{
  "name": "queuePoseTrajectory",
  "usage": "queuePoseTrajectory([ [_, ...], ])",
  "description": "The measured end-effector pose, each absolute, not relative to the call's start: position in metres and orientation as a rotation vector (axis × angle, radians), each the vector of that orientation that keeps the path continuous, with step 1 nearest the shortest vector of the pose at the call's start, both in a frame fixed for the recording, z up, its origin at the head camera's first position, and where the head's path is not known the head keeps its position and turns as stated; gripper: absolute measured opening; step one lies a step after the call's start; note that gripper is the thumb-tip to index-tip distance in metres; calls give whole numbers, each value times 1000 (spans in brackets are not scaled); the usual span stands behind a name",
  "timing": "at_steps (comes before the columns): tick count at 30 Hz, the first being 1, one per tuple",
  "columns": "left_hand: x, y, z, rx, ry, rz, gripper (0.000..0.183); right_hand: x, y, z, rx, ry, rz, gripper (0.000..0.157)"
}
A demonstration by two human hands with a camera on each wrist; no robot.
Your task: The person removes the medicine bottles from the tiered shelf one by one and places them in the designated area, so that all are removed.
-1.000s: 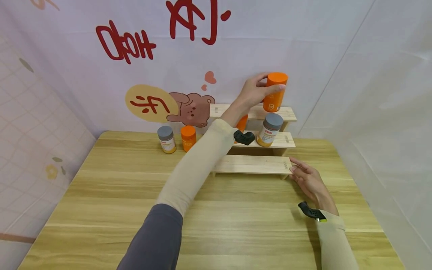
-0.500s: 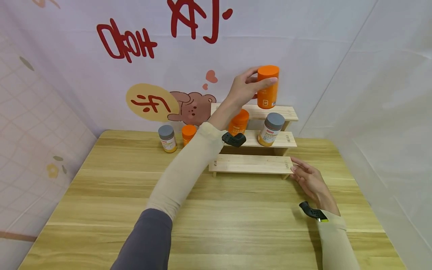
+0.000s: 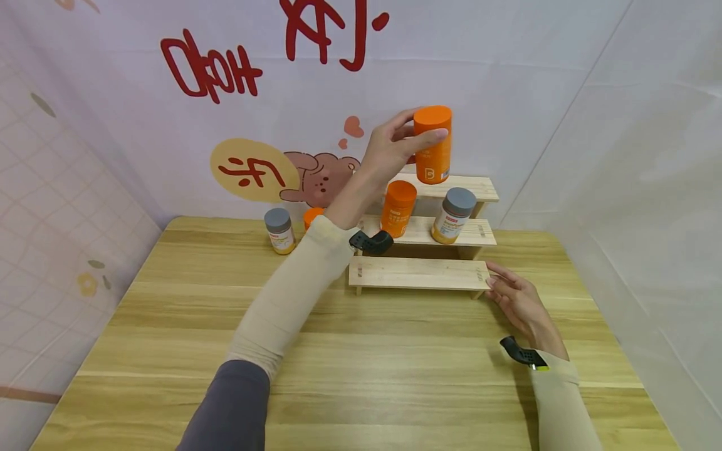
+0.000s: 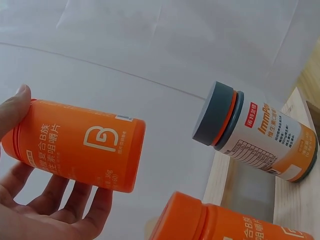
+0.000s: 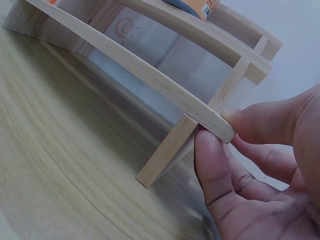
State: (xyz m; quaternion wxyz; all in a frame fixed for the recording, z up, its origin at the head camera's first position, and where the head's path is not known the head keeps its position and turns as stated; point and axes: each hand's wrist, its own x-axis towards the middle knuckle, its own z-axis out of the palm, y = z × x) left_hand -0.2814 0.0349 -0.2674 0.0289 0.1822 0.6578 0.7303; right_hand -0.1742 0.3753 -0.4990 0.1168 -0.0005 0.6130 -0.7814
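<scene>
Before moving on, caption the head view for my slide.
Left hand holds an orange bottle near a wooden shelf; right hand grips its lowest tier.

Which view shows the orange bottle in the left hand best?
Left wrist: the orange bottle is large, label lettering facing the camera. Head shows it smaller, gripped by the left hand. Right wrist shows nothing recognisable as it.

Booth-like: cartoon-printed walls (image 3: 462, 69) around table (image 3: 417, 369)

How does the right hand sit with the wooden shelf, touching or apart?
Touching. The right wrist view shows it: fingertips of the right hand meet the end of the lowest board on the wooden shelf, with no gap.
</scene>
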Motion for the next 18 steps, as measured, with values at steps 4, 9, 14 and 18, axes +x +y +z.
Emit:
queuePoseTrajectory([
  [4, -274, 25, -271, 585, 1999, 2282, 48, -174, 375, -498, -3, 1795, -2287, 57],
  [9, -267, 13, -278, 581, 1981, 2312, 47, -175, 375, -498, -9, 1801, -2285, 57],
  [14, -261, 3, -282, 610, 1975, 2329, 45, -174, 375, -498, -12, 1805, -2283, 59],
  [18, -254, -2, -286, 670, 1964, 2352, 46, -173, 375, -498, -15, 1807, -2284, 60],
])
